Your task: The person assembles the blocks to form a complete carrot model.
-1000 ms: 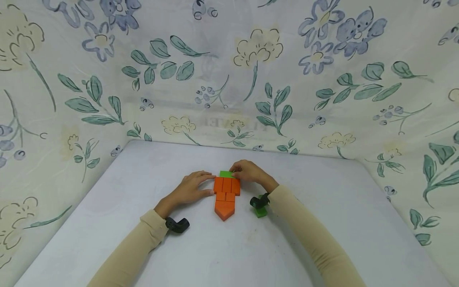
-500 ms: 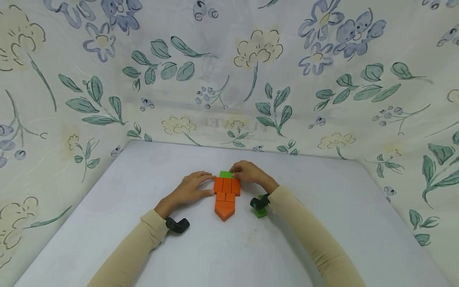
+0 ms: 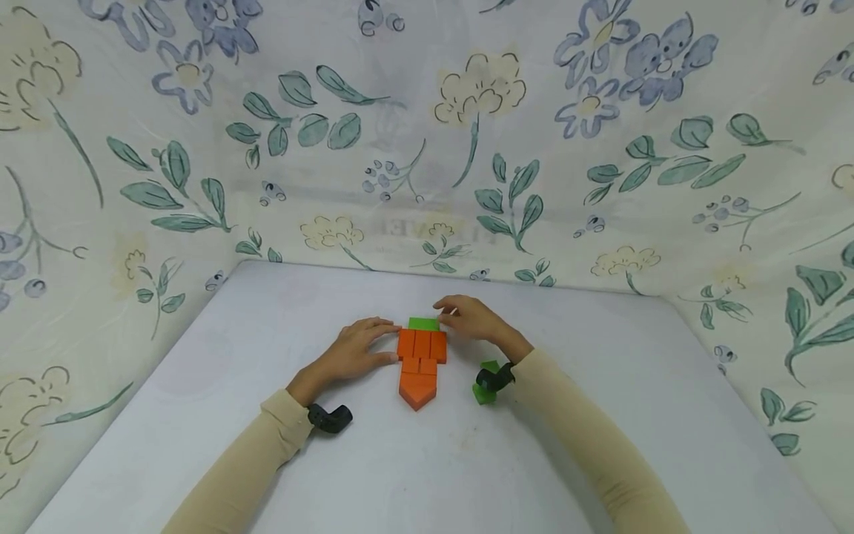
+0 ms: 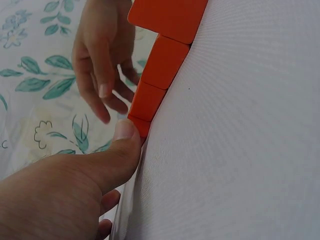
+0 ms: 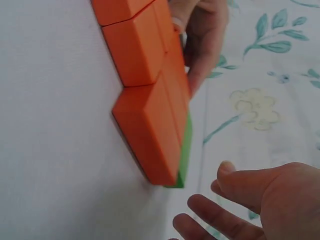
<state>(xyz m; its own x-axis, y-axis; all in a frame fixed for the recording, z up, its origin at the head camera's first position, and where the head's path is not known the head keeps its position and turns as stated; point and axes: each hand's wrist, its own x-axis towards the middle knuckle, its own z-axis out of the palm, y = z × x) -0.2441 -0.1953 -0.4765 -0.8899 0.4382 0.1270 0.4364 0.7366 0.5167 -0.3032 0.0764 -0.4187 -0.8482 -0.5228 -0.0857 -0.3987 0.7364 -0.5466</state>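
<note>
Orange building blocks (image 3: 422, 345) lie flat together on the white table, with a pointed orange block (image 3: 417, 391) at the near end. A light green block (image 3: 423, 323) lies against their far edge. Along the left side, my left hand (image 3: 350, 350) rests with its thumb and index fingertip at the orange blocks, fingers fairly straight. My right hand (image 3: 472, 319) hovers just right of the green block, apart from it; in the right wrist view its thumb and fingers (image 5: 210, 215) are spread with nothing between them.
Below my right wrist lie loose green blocks (image 3: 485, 394), partly hidden by the black wrist camera (image 3: 495, 378). Another black camera (image 3: 330, 419) sits on my left wrist. A floral cloth (image 3: 427, 148) rises behind and beside the white table (image 3: 320, 289).
My right hand has let go of the light green block and shifted a little to the right, its fingers loosening. More of the loose green blocks shows. The left hand and the orange blocks stay put.
</note>
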